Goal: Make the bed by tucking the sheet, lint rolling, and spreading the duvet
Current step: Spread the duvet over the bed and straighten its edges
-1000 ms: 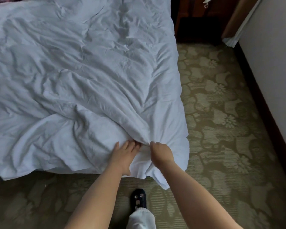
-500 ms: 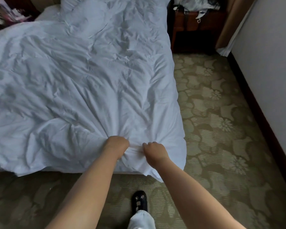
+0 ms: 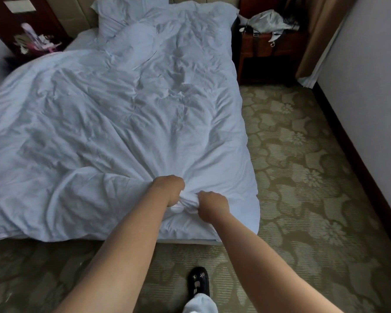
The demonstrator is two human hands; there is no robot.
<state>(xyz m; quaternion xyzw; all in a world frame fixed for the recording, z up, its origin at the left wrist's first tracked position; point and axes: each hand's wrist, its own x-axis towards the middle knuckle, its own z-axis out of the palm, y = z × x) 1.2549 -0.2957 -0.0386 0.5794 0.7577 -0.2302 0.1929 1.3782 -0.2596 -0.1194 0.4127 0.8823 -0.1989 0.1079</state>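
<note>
A white, heavily creased duvet [image 3: 113, 114] covers most of the bed and hangs over its foot edge. My left hand [image 3: 171, 188] grips a bunch of the duvet near the foot, fingers curled into the cloth. Close to its right, my right hand [image 3: 212, 205] grips the same gathered fold. Creases fan out from the two hands toward the head of the bed. A white pillow [image 3: 122, 16] lies at the head, partly under the duvet. A strip of sheet [image 3: 84, 40] shows beside the pillow.
A wooden nightstand [image 3: 266, 53] with a pale bag on it stands right of the bed head. Brown curtain [image 3: 318, 35] and a white wall [image 3: 370, 91] bound the right side. Patterned carpet [image 3: 303, 177] runs alongside. My black shoe [image 3: 199, 282] stands at the foot. Clutter [image 3: 35, 40] sits far left.
My left hand has gone from lying flat on the duvet to gripping it. Both hands now bunch the cloth tighter. The view has tilted up, showing the pillow and nightstand.
</note>
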